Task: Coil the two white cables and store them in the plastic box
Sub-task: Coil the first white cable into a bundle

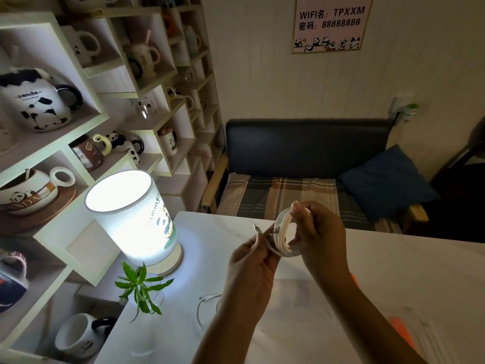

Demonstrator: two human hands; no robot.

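A coiled white cable (283, 233) hangs above the white table (393, 261), held between both hands. My right hand (319, 233) pinches the top of the coil with thumb and fingers. My left hand (250, 264) grips the cable's loose end, whose metal plug tip (256, 228) sticks up to the left of the coil. A second white cable (203, 304) lies loose on the table under my left forearm, partly hidden by it. A clear plastic box (422, 334) with an orange edge shows at the lower right, mostly cut off.
A lit cylindrical lamp (136, 214) stands at the table's left end, with a small green plant (141, 287) in a glass in front of it. Shelves of panda mugs (39, 101) fill the left. A dark sofa (301, 153) with a blue cushion (385, 179) sits behind the table.
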